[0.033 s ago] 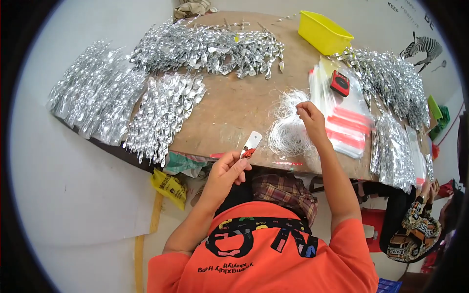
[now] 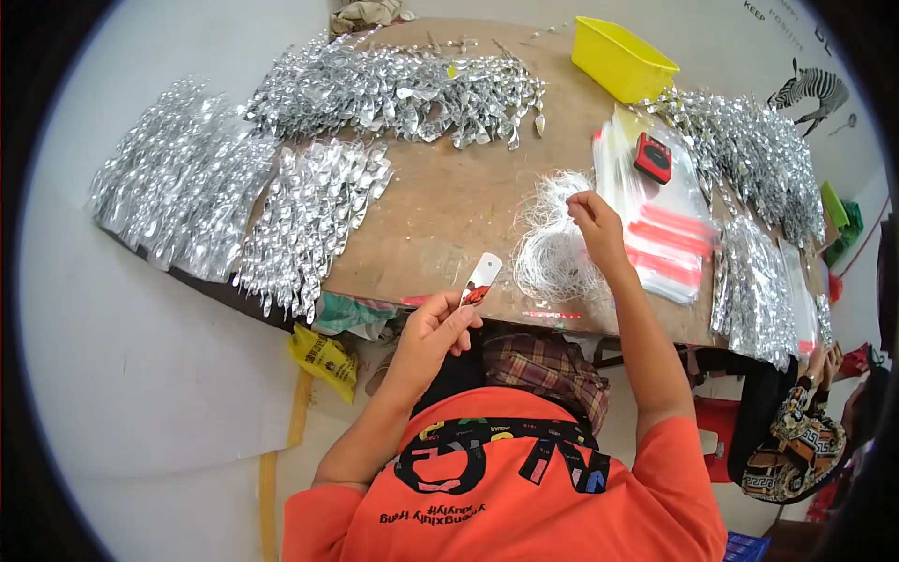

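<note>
My left hand point(image 2: 431, 339) pinches a small flat white tag point(image 2: 485, 271) near the table's front edge. The tag has a rounded top, a small hole and a red and dark picture on its lower part. Over the right side of a loose bundle of thin white string point(image 2: 546, 255), my right hand point(image 2: 600, 228) is raised with its thumb and fingertips pressed together. A strand between those fingertips, if there is one, is too fine to make out. The string bundle lies tangled on the brown table point(image 2: 440, 201).
Silvery spiral strands lie in heaps at left point(image 2: 173, 183), back point(image 2: 403, 94) and right point(image 2: 749, 155). Clear plastic bags point(image 2: 667, 244) with red bands lie right of the string, under a red and black device point(image 2: 653, 158). Behind stands a yellow bin point(image 2: 618, 61). Another person point(image 2: 796, 440) sits at right.
</note>
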Available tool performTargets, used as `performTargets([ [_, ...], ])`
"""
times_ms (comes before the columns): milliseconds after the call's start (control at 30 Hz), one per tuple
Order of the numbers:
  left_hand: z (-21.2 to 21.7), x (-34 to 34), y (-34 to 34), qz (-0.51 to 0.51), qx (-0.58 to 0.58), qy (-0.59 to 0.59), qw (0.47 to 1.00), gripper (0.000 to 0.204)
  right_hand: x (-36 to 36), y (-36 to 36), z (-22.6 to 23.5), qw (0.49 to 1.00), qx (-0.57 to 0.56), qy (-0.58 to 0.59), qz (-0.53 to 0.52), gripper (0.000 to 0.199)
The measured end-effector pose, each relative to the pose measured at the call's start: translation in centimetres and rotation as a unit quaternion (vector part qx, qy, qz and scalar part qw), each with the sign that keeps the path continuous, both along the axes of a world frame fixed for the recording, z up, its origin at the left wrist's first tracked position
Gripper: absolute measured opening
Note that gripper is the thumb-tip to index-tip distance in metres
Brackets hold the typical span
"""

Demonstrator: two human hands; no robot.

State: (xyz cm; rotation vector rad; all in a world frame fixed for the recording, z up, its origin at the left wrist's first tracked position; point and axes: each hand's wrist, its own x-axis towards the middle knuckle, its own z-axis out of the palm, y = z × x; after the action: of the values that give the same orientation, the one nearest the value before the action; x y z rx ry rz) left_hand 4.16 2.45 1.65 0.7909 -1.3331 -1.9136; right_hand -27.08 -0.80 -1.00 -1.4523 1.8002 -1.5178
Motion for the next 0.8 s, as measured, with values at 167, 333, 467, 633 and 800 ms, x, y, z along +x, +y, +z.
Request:
performTargets([
  [167,-1.2,-0.1,-1.6,0.003,0.02,-0.022,1.0,0.022,-0.5,-3.5,0.0,0.982,0.01,0.19,-0.008,0.011],
  [333,-2.1,0.1,-2.7,0.033,0.057,-0.024,0.998,0.024,-1.8,-7.9,-0.2,0.942,-0.031,0.335,0.016,0.008],
  [467,-2.9,0.2,-2.9,0.024,0.065,-0.032,0.997,0.026,-2.2,-11.2,-1.1,0.912,-0.035,0.409,-0.008,0.007],
  [633,-3.4,0.6,-3.5,0.034,0.091,-0.047,0.994,0.026,-2.3,-14.5,-3.0,0.829,-0.012,0.557,0.04,0.012],
  [800,-4.2,1.0,-3.5,0.042,0.091,-0.043,0.994,0.026,-1.5,-15.5,-2.9,0.76,0.069,0.642,0.08,0.007],
])
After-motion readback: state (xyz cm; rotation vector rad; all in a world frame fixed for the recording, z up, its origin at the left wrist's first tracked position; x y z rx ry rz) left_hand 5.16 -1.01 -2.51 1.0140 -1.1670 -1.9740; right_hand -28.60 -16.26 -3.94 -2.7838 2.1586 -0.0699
